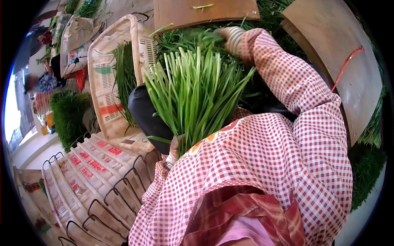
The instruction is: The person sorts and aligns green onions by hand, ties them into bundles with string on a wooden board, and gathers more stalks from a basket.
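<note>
A thick bunch of garlic chives point(197, 88) fans upward over my lap, its pale cut ends pointing away from me. Low at its gathered end, my left hand point(175, 147) is closed around it, partly hidden by leaves and my checked sleeve. My right hand point(227, 36), with a striped blue and yellow band at the wrist, reaches beyond the bunch. It is at a pile of loose green leaves point(174, 40); motion blur and greens hide its fingers. The leaves beside that hand are smeared too.
At the left stands a white plastic crate point(133, 49) with chives point(125, 78) inside. Nearer are stacked crates point(92, 168) with wire handles. A brown board point(205, 12) lies ahead; another board point(349, 53) with red string point(347, 69) is at the right. Another person point(41, 82) is far left.
</note>
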The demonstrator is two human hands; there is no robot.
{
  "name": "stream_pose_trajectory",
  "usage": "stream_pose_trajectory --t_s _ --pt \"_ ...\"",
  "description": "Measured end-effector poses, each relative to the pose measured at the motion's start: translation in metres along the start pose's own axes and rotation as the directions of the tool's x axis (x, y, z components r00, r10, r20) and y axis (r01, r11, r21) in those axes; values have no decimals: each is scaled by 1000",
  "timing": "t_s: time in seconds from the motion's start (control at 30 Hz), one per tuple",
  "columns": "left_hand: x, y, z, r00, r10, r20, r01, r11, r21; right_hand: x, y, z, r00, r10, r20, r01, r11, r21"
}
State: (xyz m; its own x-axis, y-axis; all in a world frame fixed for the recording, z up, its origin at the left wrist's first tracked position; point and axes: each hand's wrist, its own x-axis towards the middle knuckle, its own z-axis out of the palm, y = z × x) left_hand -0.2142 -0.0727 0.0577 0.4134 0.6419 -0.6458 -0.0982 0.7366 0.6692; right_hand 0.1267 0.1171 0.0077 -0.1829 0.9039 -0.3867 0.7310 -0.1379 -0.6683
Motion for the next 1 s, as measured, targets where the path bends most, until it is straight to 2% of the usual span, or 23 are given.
stream_pose_trajectory --t_s 0.07,0.13,0.2,0.33,0.37,0.4,0.47,0.5,0.53,0.57,0.6,0.63,0.67,0.73,0.83,0.87,0.97,1.0 --pt "-5 1 -2 1000 5 -17 -5 1000 1 2 27 -12 995 90 -38 -93 991 -98" --pt "-7 2 -2 999 20 -33 -19 1000 6 8 55 -14 973 208 -99 -228 928 -295" --pt "-9 5 -3 998 46 -42 -45 999 19 12 70 -17 961 263 -80 -271 860 -431" --pt "-5 12 -4 992 113 -57 -106 989 102 7 68 -25 897 435 83 -351 813 -465" --pt "-3 15 -3 989 135 -61 -125 981 147 -18 34 -40 881 461 107 -345 782 -519" --pt "2 20 -3 983 166 -72 -150 970 191 -42 17 -41 916 395 -73 -369 758 -537" --pt "8 31 -5 968 236 -86 -201 933 297 -55 27 -45 965 128 -231 -209 903 -374" --pt "14 39 -5 954 284 -102 -231 905 358 -61 31 -50 989 2 -150 -11 998 -57" --pt "22 47 -6 936 333 -114 -258 870 419 -68 34 -59 982 -147 -121 175 944 280" --pt "29 56 -9 912 390 -130 -282 824 491 -79 20 -67 971 -234 -47 230 862 451" --pt "38 66 -12 883 447 -141 -302 773 558 -85 11 -67 953 -303 9 273 873 404" --pt "48 75 -15 852 501 -151 -311 718 623 -85 0 -63 950 -278 140 211 906 368" --pt "58 84 -18 819 551 -161 -312 663 681 -85 -4 -54 900 -334 280 190 879 437" --pt "81 100 -23 761 626 -173 -282 558 781 -93 -18 -45 938 -204 281 85 919 386" --pt "108 113 -32 669 727 -153 -184 362 914 -70 0 -19 940 -183 287 -63 735 675" --pt "112 112 -28 611 786 -100 -89 194 977 -66 2 -22 928 -133 348 -126 766 630" --pt "121 110 -29 599 792 -114 -125 234 964 -59 5 -9 928 -84 364 -239 617 750" --pt "119 107 -28 602 789 -126 -148 265 953 -56 5 -6 924 -98 370 -232 624 746"
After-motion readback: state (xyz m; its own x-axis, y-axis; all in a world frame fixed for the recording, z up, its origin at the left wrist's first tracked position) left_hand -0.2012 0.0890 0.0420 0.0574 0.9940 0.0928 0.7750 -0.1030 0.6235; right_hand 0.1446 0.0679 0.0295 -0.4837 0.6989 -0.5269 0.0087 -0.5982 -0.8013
